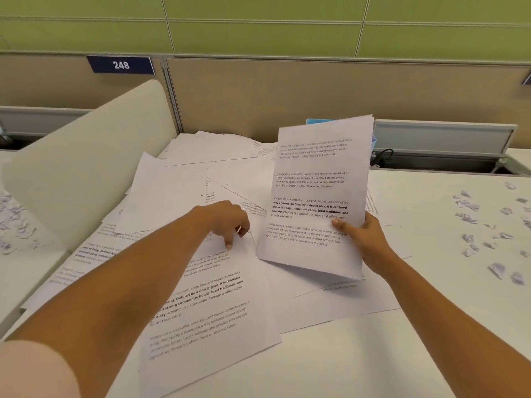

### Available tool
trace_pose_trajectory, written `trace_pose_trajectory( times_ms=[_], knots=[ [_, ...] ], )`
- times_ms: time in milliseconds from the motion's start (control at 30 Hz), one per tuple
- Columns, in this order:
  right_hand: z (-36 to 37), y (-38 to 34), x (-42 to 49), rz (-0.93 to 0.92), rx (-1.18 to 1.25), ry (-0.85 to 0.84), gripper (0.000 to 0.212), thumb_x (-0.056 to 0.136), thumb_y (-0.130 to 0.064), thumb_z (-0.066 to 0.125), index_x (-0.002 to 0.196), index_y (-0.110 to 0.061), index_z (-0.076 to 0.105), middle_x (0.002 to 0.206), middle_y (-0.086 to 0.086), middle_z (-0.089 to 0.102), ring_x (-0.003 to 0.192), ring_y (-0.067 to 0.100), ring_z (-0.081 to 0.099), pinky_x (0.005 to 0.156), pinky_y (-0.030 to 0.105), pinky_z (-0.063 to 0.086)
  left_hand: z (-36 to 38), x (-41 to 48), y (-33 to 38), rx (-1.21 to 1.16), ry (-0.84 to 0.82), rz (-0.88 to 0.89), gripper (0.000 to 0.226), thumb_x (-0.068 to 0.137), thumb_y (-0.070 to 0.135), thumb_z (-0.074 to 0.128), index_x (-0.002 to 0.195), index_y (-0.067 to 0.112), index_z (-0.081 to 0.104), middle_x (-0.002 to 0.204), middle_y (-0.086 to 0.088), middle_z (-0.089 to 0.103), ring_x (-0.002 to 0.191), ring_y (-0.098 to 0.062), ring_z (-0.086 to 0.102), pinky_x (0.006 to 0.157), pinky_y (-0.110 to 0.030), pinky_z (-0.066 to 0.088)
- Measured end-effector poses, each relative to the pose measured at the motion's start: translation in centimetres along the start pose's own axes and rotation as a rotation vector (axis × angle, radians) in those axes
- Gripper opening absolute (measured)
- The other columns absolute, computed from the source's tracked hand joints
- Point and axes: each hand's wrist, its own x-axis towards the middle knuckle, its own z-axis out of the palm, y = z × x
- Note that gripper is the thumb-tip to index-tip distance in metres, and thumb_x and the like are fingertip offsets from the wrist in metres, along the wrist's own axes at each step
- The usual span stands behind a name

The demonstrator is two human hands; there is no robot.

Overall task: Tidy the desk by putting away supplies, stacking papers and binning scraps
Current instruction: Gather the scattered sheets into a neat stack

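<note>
My right hand (360, 238) grips a stack of printed sheets (316, 191) by its right edge, thumb on the front, and holds it upright above the desk. My left hand (230, 222) reaches over the loose printed papers (207, 311) strewn across the middle of the white desk (431, 326). Its index finger points down onto one flat sheet and the other fingers are curled. More sheets (212, 150) lie overlapped toward the back. Small torn paper scraps (482, 225) are scattered on the desk at the right.
A cream divider panel (86, 173) slants up at the left, with more paper scraps (14, 219) beyond it. A beige partition with a "248" label (120, 65) runs along the back. A blue container (319, 121) shows behind the held stack, and a cable tray (445, 162) lies at back right.
</note>
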Motion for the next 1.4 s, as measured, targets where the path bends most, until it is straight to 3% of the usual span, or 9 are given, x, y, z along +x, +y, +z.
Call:
trace_pose_trajectory(
  times_ms=[100, 333, 567, 667, 767, 833, 1000, 1067, 1400],
  knots=[
    [-0.6, -0.5, 0.0, 0.009, -0.026, 0.007, 0.031, 0.082, -0.006, 0.067, 0.111, -0.013, 0.057, 0.101, 0.004, 0.067, 0.086, 0.024, 0.067, 0.075, 0.039, 0.058, -0.9, -1.1, -0.8, -0.052, 0.091, -0.095, 0.036, 0.077, 0.026, 0.073, 0.112, 0.021, 0.064, 0.108, 0.002, 0.061, 0.102, -0.020, 0.057, 0.075, -0.026, 0.036],
    [-2.5, -1.4, -0.2, 0.011, -0.037, 0.030, 0.030, 0.083, -0.004, 0.065, 0.110, -0.011, 0.056, 0.100, 0.006, 0.065, 0.080, 0.021, 0.065, 0.060, 0.024, 0.059, -4.0, -6.2, -5.7, -0.356, 0.306, -0.314, 0.019, 0.081, 0.024, 0.068, 0.100, 0.018, 0.070, 0.103, 0.000, 0.068, 0.094, -0.019, 0.057, 0.081, -0.032, 0.046],
    [-3.0, -0.5, -0.7, 0.103, 0.018, 0.001, 0.026, 0.084, -0.006, 0.064, 0.110, -0.008, 0.057, 0.108, 0.012, 0.064, 0.081, 0.022, 0.065, 0.059, 0.025, 0.059, -2.0, -11.2, -7.4, -1.209, 0.633, -0.490, 0.009, 0.083, 0.012, 0.068, 0.076, 0.017, 0.066, 0.064, 0.001, 0.068, 0.053, -0.004, 0.061, 0.050, -0.013, 0.048],
    [-1.4, -0.3, -0.9, 0.121, 0.069, -0.019, 0.037, 0.087, -0.015, 0.063, 0.121, -0.006, 0.055, 0.114, 0.011, 0.065, 0.092, 0.026, 0.066, 0.068, 0.031, 0.059, -0.5, -10.7, -5.5, -1.558, 0.720, -0.577, 0.019, 0.085, 0.006, 0.064, 0.103, 0.001, 0.063, 0.053, 0.005, 0.066, 0.038, 0.001, 0.057, 0.040, -0.011, 0.047],
    [0.6, -0.6, -1.2, 0.130, 0.131, -0.057, 0.039, 0.090, -0.023, 0.058, 0.126, -0.009, 0.052, 0.117, 0.010, 0.064, 0.102, 0.029, 0.064, 0.081, 0.041, 0.055, 1.0, -9.0, -2.5, -1.764, 0.737, -0.565, 0.036, 0.085, 0.003, 0.063, 0.118, -0.009, 0.055, 0.097, -0.020, 0.068, 0.049, -0.010, 0.062, 0.056, -0.020, 0.054],
    [1.8, -1.0, -1.4, 0.132, 0.170, -0.080, 0.034, 0.092, -0.028, 0.054, 0.123, -0.013, 0.053, 0.113, 0.008, 0.066, 0.098, 0.026, 0.065, 0.079, 0.040, 0.057, 1.7, -7.7, -0.5, -1.823, 0.739, -0.559, 0.036, 0.085, 0.001, 0.062, 0.118, -0.011, 0.055, 0.112, -0.023, 0.061, 0.055, -0.014, 0.061, 0.065, -0.025, 0.054],
    [3.4, -1.6, -1.8, 0.167, 0.163, -0.144, 0.018, 0.094, -0.044, 0.042, 0.098, -0.033, 0.056, 0.095, -0.004, 0.069, 0.084, 0.022, 0.069, 0.065, 0.031, 0.059, 2.5, -5.9, 3.5, -1.770, 0.714, -0.534, 0.020, 0.087, 0.007, 0.062, 0.107, 0.004, 0.064, 0.083, -0.003, 0.065, 0.068, -0.015, 0.060, 0.064, -0.024, 0.048],
    [3.5, -1.5, -1.9, 0.172, 0.189, -0.170, 0.017, 0.093, -0.044, 0.044, 0.098, -0.032, 0.056, 0.093, -0.003, 0.071, 0.077, 0.021, 0.071, 0.058, 0.028, 0.059, 2.7, -5.7, 4.3, -1.805, 0.659, -0.492, 0.021, 0.088, 0.010, 0.061, 0.109, 0.006, 0.063, 0.092, -0.006, 0.067, 0.080, -0.021, 0.063, 0.072, -0.028, 0.050],
    [2.4, -1.5, -2.2, 0.154, 0.188, -0.340, 0.046, 0.075, -0.013, 0.066, 0.120, -0.010, 0.057, 0.114, 0.010, 0.068, 0.101, 0.029, 0.066, 0.081, 0.040, 0.057, 3.3, -6.1, 4.9, -1.934, 0.599, -0.137, 0.044, 0.077, -0.011, 0.064, 0.113, 0.013, 0.059, 0.108, -0.007, 0.068, 0.097, -0.028, 0.065, 0.079, -0.040, 0.056]
  ],
)
